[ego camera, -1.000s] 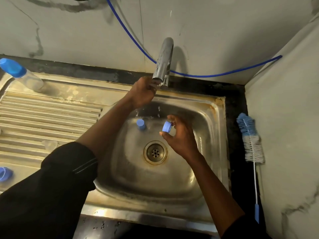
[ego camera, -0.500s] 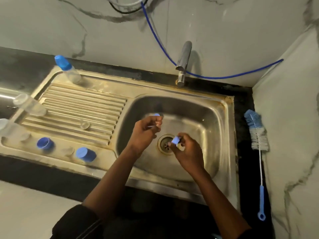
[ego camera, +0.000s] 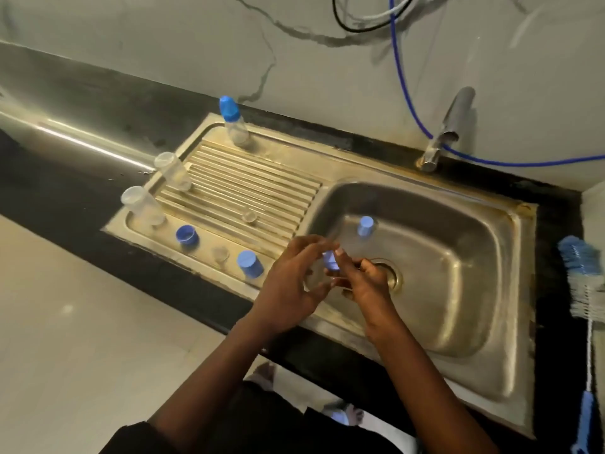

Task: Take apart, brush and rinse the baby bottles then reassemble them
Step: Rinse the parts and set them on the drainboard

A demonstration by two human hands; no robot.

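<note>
Over the left side of the sink basin (ego camera: 458, 290), my two hands meet around a small blue collar ring (ego camera: 330, 261). My right hand (ego camera: 368, 283) pinches the ring. My left hand (ego camera: 291, 283) curls its fingers over the ring and holds what looks like a clear teat (ego camera: 316, 285), which is blurred. A blue cap (ego camera: 365, 226) stands in the basin. On the drainboard (ego camera: 262, 178) are a capped bottle (ego camera: 234, 126), two open clear bottles (ego camera: 172, 172) (ego camera: 142, 206), a blue ring (ego camera: 187, 236), a blue cap (ego camera: 250, 264) and two clear teats (ego camera: 249, 215) (ego camera: 221, 253).
The tap (ego camera: 447, 132) stands behind the basin, and no water shows running from it. A blue hose (ego camera: 406, 103) runs along the wall. A blue and white bottle brush (ego camera: 586, 283) lies on the black counter to the right. The drain (ego camera: 394, 276) is beside my right hand.
My left hand left the tap and came down into the basin. Both hands moved left and closed together on the blue ring. The view swung left, so more of the drainboard shows.
</note>
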